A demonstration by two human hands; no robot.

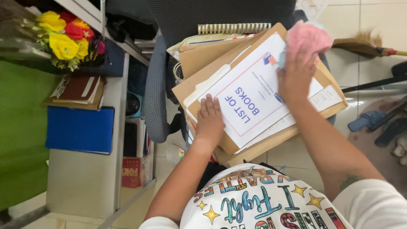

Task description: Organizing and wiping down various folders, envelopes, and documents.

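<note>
I see my left hand [208,121] lying flat, fingers spread, on a brown folder [237,89] with a white sheet. My right hand [295,76] presses a pink cloth [308,38] against it.

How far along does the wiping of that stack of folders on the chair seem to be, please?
Done: nothing can be told as finished; no wiped patch shows. In hand: the right hand presses a pink cloth on the top brown folder with its white sheet, while the left hand lies flat, steadying it. Left: the folders beneath and the spiral notebook.
</note>
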